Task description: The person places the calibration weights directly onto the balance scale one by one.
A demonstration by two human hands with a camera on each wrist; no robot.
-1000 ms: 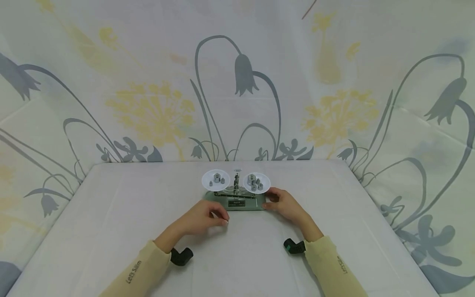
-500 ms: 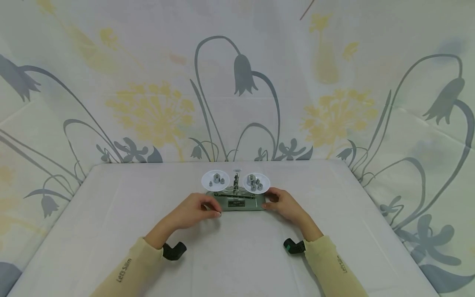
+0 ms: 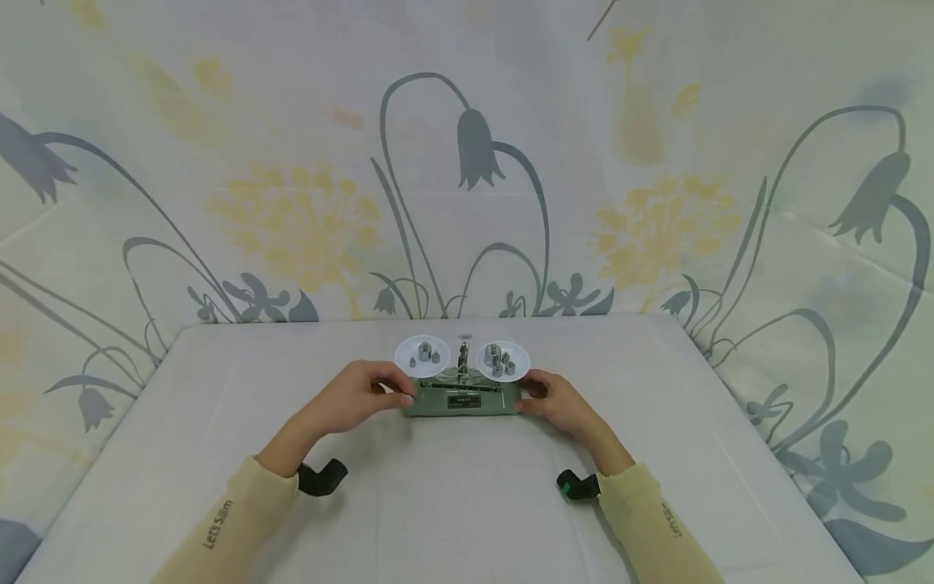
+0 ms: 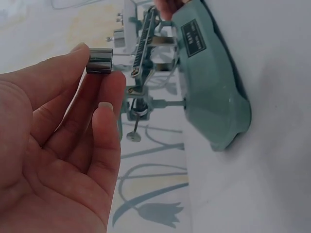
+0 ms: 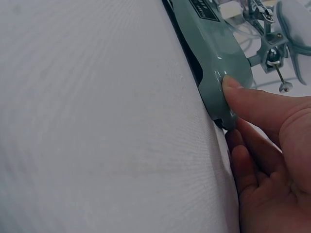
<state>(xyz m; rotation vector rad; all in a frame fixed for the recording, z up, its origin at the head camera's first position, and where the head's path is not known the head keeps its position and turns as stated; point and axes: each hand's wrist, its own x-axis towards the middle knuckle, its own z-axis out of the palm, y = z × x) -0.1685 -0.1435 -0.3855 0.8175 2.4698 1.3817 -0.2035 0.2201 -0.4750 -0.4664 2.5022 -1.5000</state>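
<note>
A green balance scale [image 3: 463, 402] stands on the white table with two white pans. On its left pan [image 3: 402, 364] sit several metal weights [image 3: 425, 352]; several more weights [image 3: 493, 354] sit on the right pan [image 3: 523, 357]. My left hand [image 3: 357, 397] is raised beside the left end of the base. In the left wrist view it pinches a small shiny metal cylinder, like a weight [image 4: 100, 60], between thumb and fingers. My right hand [image 3: 562, 403] grips the right end of the base, thumb [image 5: 232, 85] on the green surface and fingers partly hidden behind.
A white cloth covers the table [image 3: 467, 503]. Close behind the scale hangs a flower-patterned cloth [image 3: 467, 227]. Black camera mounts [image 3: 323, 478] stick out from both wrists below the sleeves [image 3: 241, 503].
My left hand has moved left and away from me, from in front of the base to its left end. My right hand stays on the base, and the scale stays put.
</note>
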